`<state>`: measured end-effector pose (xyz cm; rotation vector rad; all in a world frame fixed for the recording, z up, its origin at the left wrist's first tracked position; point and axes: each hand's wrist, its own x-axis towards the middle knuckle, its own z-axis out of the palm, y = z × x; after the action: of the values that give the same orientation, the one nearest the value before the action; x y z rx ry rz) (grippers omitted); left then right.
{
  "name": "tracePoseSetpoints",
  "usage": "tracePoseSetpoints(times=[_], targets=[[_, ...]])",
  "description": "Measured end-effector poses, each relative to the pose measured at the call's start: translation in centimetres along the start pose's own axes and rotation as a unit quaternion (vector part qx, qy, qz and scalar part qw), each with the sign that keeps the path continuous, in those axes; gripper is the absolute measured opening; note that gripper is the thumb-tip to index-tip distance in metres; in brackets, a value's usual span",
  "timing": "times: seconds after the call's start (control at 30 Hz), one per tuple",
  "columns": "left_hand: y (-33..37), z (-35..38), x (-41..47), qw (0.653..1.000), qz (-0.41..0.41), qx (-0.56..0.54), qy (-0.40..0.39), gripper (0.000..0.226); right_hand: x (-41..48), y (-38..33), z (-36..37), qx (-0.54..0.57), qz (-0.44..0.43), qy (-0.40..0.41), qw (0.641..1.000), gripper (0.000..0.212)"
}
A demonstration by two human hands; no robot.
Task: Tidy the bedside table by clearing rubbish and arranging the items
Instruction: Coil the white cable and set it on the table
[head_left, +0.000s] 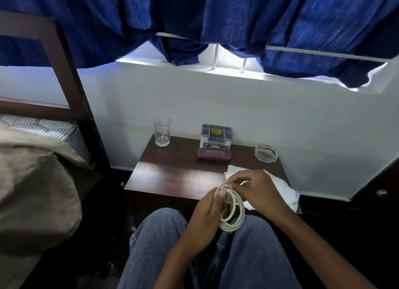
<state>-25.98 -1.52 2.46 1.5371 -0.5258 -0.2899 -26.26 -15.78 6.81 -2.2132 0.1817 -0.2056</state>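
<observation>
Now the left grip (205, 211) clasps the cable coil (231, 226) (just off the near edge of the bench (172, 172)); the right grip (257, 191) pinches its top.

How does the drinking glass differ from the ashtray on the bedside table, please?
The drinking glass is tall and narrow; the ashtray is low and wide. The drinking glass stands back left, the ashtray back right. Both are clear glass and look empty.
</observation>
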Motion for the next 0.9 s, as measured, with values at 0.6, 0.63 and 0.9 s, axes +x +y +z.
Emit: tracePoseSetpoints(times=[0.6, 0.63, 0.9], targets=[[-1.5, 0.6, 0.0, 0.965, 0.038, 0.23, 0.119, 0.031, -0.2, -0.9, -0.1, 0.284, 0.187, -0.092, 0.936, 0.021], [-1.5, 0.6, 0.0, 0.966, 0.031, 0.223, 0.13, 0.028, -0.2, -0.8, 0.0, 0.279, 0.185, -0.101, 0.937, 0.021], [-2.1, -0.3, 0.4, 0.966, -0.003, 0.164, 0.201, 0.024, -0.5, -1.7, -0.1, 0.03, 0.038, -0.153, 0.987, 0.015]])
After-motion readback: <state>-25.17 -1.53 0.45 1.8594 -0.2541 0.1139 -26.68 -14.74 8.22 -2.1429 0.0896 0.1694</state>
